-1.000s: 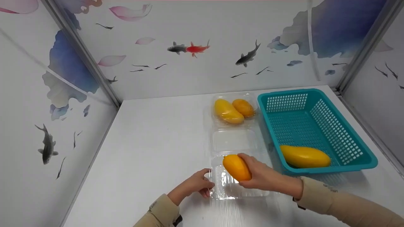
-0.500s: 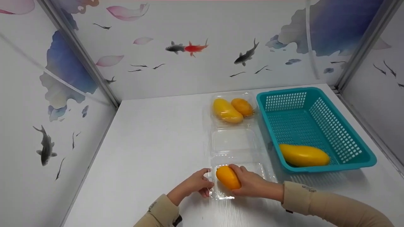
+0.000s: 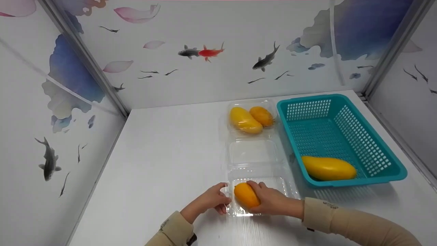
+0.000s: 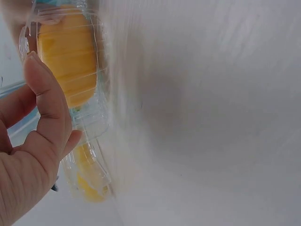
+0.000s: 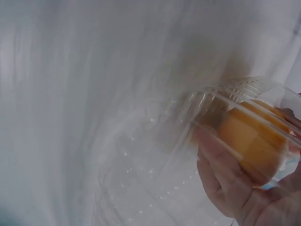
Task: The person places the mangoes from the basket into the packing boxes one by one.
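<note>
A clear plastic clamshell container (image 3: 280, 182) lies hinged open on the white table, its lid half flat behind the near half. My right hand (image 3: 271, 201) grips an orange-yellow mango (image 3: 245, 194) down inside the near half, fingers over its top and side. In the right wrist view the mango (image 5: 254, 141) shows through the clear wall, with the fingers curled round it. At the container's left rim, my left hand (image 3: 211, 198) holds the edge between thumb and fingers. From the left wrist view, the mango (image 4: 68, 61) sits just beyond that wall.
Behind stands a closed clear container with two mangoes (image 3: 245, 120) inside. A teal perforated basket (image 3: 290, 135) is on the right, with one large yellow mango (image 3: 329, 169) at its near end. Printed panels (image 3: 205, 82) wall the table at the back and sides.
My right hand has lowered the mango leftward and down into the near half of the container, then stayed almost still. My left hand has kept its place at the rim.
</note>
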`<state>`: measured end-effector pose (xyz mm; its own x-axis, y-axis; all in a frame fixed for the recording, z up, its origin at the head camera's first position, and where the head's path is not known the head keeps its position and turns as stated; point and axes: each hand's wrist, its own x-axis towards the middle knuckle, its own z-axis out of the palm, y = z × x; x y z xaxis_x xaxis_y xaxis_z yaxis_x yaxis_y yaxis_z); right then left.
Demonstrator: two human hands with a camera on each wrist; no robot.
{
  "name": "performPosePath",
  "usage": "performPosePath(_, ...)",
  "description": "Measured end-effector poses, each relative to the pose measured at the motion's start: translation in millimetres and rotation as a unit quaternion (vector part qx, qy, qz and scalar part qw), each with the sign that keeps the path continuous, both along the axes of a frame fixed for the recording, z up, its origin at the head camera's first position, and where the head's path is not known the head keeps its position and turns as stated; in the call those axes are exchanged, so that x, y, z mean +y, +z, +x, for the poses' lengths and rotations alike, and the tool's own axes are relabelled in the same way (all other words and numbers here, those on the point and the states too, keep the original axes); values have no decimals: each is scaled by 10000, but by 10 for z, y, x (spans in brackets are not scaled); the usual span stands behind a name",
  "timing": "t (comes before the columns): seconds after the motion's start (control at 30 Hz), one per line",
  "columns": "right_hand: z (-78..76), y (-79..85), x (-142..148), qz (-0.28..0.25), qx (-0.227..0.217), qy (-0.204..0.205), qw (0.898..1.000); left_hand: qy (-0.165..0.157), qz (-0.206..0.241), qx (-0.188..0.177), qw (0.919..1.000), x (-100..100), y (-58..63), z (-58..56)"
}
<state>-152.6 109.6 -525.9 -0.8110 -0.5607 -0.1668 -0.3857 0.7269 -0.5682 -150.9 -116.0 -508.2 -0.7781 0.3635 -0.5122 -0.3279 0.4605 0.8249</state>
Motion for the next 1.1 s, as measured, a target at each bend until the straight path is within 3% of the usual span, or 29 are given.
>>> performPosePath(0.17,0,120,50,170,-383,-44,9991,-4,-132,2,9999,11,-2,-4)
performPosePath(0.33,-58,508,153,94,-844,-182,9962,-35,-104,0,9999,2,-15,-11)
performPosePath(0.53,-392,1140,539,-446,-407,12,9982,53,-161,-65,9998,-14,-40,-7)
performPosePath(0.67,-665,1402,912,-435,-247,-166,9986,66,-210,-89,9997,-15,-48,-2)
performPosePath(0.83,-897,1411,1384,-552,-193,-335,9977,44,-123,-40,9999,-15,-55,-5)
performPosePath(1.1,-968,1073,1832,-284,-450,-229,9983,8,-163,-23,9999,-12,-52,-19)
